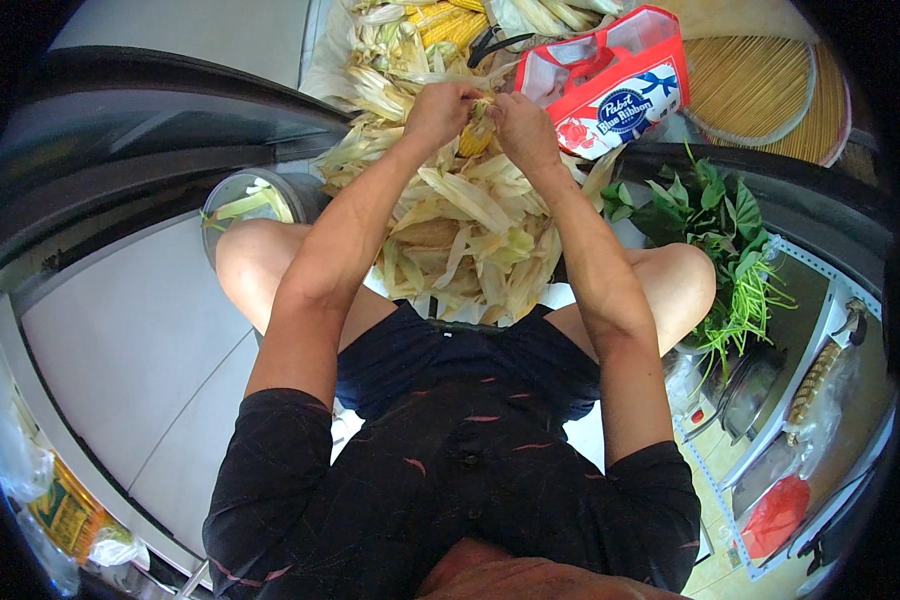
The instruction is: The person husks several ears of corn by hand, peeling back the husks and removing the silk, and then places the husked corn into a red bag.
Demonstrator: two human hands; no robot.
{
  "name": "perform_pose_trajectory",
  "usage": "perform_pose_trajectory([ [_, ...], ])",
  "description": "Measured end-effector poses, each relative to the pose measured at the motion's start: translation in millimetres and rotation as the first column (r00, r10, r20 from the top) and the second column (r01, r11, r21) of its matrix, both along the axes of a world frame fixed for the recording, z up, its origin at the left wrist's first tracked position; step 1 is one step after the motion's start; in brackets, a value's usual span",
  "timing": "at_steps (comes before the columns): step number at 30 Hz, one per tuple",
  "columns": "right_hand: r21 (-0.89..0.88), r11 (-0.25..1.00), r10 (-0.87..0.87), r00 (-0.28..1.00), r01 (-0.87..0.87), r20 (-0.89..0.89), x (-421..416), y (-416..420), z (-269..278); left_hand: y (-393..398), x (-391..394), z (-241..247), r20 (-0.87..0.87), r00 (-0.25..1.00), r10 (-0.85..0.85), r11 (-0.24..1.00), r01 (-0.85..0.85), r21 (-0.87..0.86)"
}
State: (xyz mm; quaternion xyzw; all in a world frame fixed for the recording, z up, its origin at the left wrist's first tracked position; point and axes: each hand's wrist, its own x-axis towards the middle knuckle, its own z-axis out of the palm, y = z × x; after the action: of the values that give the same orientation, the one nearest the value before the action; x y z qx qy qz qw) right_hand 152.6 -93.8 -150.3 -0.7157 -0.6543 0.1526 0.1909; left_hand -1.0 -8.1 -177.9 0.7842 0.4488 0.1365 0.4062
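My left hand (440,112) and my right hand (523,129) meet at the top centre, fingers closed around the husked end of a corn cob (475,141). Its yellow kernels show below my fingers, between the two hands. A large heap of dry corn husks (465,217) lies under and around the cob, reaching down between my knees. Beyond my hands, husked yellow corn cobs (450,24) lie with more husks. A red and white tote bag (615,90) stands just right of my right hand.
At left is a clear round bin (221,196) with pale green husks. Leafy green vegetables (727,217) stand by my right knee. Round woven trays (757,90) lie at the upper right. A shelf (776,420) with pots and plastic bags is at the right.
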Motion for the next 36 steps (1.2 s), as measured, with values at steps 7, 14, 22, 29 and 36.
perform_pose_trajectory([
  [7, -0.02, 0.985, -0.158, 0.846, 0.172, -0.509, 14.7, -13.9, -38.3, -13.8, -6.6, 27.8, -0.165, 0.981, -0.103, 0.841, 0.174, 0.512],
  [14, -0.294, 0.89, -0.451, 0.572, 0.349, -0.685, 39.5, -50.0, -70.4, 41.8, -71.6, 11.8, -0.148, 0.983, 0.107, 0.926, -0.044, 0.375],
  [22, -0.531, 0.835, 0.219, 0.972, -0.142, 0.085, 48.4, -38.4, -89.1, 31.7, -56.6, -18.2, 0.143, 0.976, 0.162, 0.976, -0.18, 0.124],
  [29, -0.101, 0.993, -0.104, 0.846, 0.06, -0.523, 6.0, 34.8, -51.3, 39.6, -52.7, -13.9, 0.256, 0.882, 0.395, 0.847, -0.242, -0.473],
  [36, 0.023, 0.989, -0.092, 0.733, 0.145, -0.674, -34.3, 47.7, -53.3, 45.2, -55.1, -13.8, 0.261, 0.804, 0.534, 0.692, -0.239, -0.681],
])
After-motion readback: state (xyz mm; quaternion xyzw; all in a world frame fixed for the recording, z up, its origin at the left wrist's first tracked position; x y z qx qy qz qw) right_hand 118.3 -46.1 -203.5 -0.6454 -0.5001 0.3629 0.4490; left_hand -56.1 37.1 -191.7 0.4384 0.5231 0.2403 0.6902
